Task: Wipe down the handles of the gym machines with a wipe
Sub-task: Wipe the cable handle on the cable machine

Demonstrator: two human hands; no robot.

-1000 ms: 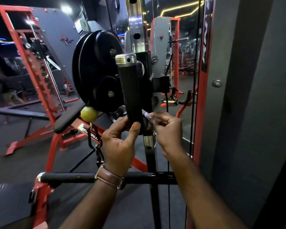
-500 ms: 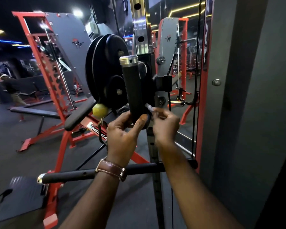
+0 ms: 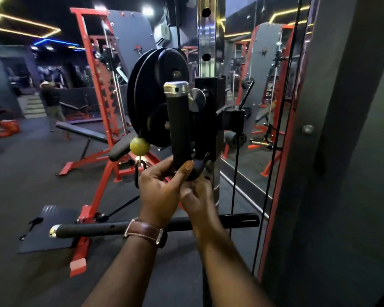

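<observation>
An upright black handle [image 3: 179,127] with a chrome cap sticks out of the cable machine in front of me. My left hand [image 3: 162,191], with a brown watch strap on its wrist, grips the handle's lower end, thumb across the front. My right hand [image 3: 200,200] is blurred, just below and behind the left one at the handle's base, fingers curled upward. The small white wipe it pinched a moment ago is hidden behind my left hand.
Black weight plates [image 3: 153,96] and a yellow ball [image 3: 139,146] hang left of the handle. A horizontal black bar [image 3: 93,228] crosses under my wrists. A chrome post [image 3: 206,36], a mirror [image 3: 257,85] and a grey pillar [image 3: 341,151] stand right. A red bench [image 3: 82,131], floor mat [image 3: 47,229] and person [image 3: 51,100] are left.
My right hand has dropped from beside the handle to under its base, and the wipe has gone out of sight. The view has swung left; my left hand keeps its grip.
</observation>
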